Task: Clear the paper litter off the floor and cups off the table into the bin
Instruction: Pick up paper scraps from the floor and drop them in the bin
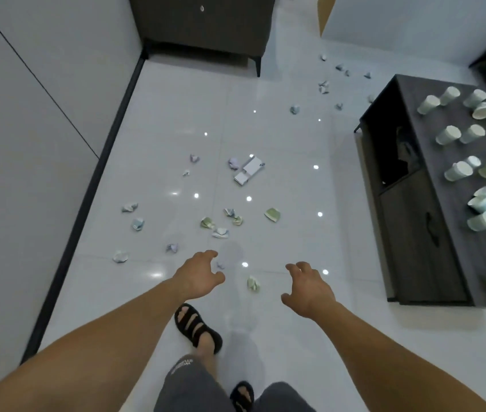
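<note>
Several crumpled paper balls lie scattered over the white tiled floor, one of them a green-white ball (253, 283) between my hands and another a small pale scrap (220, 264) beside my left fingers. A flat white box (249, 170) lies farther ahead. Several paper cups (459, 171) stand or lie on the dark low table (432, 221) at the right. My left hand (198, 275) and my right hand (310, 288) reach forward above the floor, fingers loosely curled, holding nothing. No bin is in view.
A white wall with a dark skirting strip (87, 185) runs along the left. A dark cabinet on legs (206, 28) stands at the far end. More paper scraps (323, 86) lie near the table's far corner. My sandalled feet (197, 328) stand on the tiles.
</note>
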Demonstrator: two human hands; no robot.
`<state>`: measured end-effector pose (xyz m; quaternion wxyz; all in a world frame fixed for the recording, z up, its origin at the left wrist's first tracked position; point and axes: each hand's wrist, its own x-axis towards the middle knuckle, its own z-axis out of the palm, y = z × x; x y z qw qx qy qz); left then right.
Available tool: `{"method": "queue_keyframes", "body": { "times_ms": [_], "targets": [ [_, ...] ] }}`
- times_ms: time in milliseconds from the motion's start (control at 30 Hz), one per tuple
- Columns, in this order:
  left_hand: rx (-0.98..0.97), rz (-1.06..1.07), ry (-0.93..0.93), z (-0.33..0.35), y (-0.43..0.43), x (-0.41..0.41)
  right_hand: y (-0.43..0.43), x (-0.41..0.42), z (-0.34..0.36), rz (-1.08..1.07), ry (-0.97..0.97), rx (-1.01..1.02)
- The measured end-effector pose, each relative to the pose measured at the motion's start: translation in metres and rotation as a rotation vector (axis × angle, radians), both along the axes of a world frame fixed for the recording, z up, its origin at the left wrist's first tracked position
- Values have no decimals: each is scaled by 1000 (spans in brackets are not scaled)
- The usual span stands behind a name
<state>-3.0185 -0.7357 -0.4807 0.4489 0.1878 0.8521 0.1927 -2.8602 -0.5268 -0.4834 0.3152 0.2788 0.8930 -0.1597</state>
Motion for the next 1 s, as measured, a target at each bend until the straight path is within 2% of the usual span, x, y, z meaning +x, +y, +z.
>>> {"method": "queue_keyframes", "body": {
  "times_ms": [267,533,767,867,1000],
  "targets": [
    [-57,-10,-57,-132,68,-61,49,-68,-131,-5,-23,-81],
    [-35,-29,-75,-360,161,-80,96,-90,-379,57,-69,-148],
    [-26,-142,-69,-541,181,-107,81,-70,-579,65,-193,-166],
    [-14,-140,-69,-588,174,-121,66,-67,-631,65,-181,-141],
    [0,-119,-169,-620,167,-127,61,-71,-661,62,-97,-123]
  ]
}}
